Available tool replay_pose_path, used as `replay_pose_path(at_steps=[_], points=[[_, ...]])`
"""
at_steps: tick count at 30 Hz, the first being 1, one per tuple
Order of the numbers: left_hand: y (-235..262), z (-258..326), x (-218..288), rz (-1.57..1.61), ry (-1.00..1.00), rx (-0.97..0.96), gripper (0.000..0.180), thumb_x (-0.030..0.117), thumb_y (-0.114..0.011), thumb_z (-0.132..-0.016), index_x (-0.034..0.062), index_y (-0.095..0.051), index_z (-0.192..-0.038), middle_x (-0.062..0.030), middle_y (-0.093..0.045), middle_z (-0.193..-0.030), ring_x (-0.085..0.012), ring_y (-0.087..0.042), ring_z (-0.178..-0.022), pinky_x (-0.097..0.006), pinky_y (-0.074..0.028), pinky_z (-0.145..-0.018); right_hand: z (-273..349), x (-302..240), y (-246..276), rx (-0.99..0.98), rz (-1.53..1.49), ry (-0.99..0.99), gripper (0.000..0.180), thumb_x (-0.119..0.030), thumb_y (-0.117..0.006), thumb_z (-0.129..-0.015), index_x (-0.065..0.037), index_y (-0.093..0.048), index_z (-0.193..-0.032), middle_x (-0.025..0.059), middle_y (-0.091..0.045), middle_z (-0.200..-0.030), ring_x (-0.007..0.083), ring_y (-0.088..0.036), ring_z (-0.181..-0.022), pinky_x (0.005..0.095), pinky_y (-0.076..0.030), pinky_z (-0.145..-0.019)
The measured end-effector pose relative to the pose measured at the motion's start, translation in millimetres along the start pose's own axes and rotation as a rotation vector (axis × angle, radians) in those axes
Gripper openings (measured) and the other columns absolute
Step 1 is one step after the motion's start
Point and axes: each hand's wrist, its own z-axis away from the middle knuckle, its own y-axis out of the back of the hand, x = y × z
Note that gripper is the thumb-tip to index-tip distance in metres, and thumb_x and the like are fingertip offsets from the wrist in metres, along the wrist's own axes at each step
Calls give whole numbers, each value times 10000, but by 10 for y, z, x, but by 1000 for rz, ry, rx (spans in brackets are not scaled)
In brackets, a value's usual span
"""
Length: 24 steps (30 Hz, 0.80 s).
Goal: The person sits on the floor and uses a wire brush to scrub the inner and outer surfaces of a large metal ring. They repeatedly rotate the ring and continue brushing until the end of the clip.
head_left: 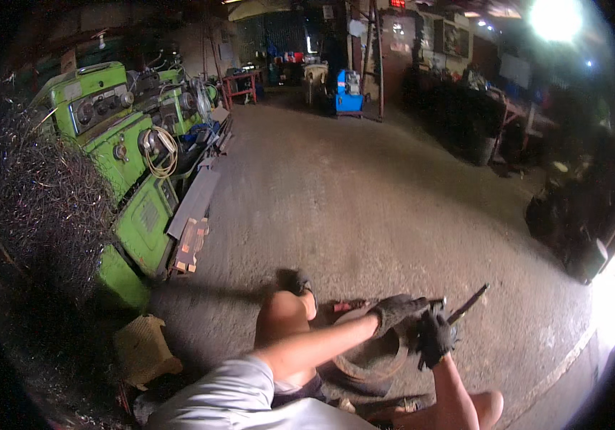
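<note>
"Nearest us is our pale grey shirt (211, 390), with a bent left knee (281, 315) beyond it. How does our right grip stand?"

"Our right hand (434, 338), in a dark glove, looks narrow and closed around the near end of a dark bar (469, 302). That bar slants away to the upper right, above the concrete floor (300, 201)."

"And our left?"

"Our left hand (398, 308), gloved too, has its fingers reaching right, close to a small bright metal piece (437, 302) beside the right hand. We cannot tell whether it grasps that piece or only touches it, nor how far it is open."

"What pose do our arms take?"

"Our left forearm stretches across from the lower left, passing over the inner side of our leg; the right one rises steeply from the lower edge, so both hands meet near each other."

"Where is the round metal part (358, 374)?"

"On the floor, below our left forearm and left of our right hand, its rim brownish, with something red (342, 306) just beyond."
</note>
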Motion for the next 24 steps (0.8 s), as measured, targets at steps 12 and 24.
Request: replay_pose_path(at_steps=[12, 24], points=[[-115, -531, -3152, -619, 385, 478, 459, 374, -471, -1061, 96, -623, -1393, -138, -591, -1452, -307, -562, -1320, -434, -493, -1039, 111, 540, -264, -70, 39, -322, 213, -254, -672, -962, -68, -637, -1061, 57, -612, -780, 182, -577, -571, 351, -452, -441], [-104, 329, -4621, 783, 647, 840, 475, 406, -469, -1061, 86, -613, -1380, -132, -604, -1406, -285, -576, -1269, -413, -495, -1025, 859, 1955, -79, 194, 366, -400, 224, -269, -640, -984, -81, -602, -1099, 195, -675, -855, 358, -683, -751, 452, -534, -652]])
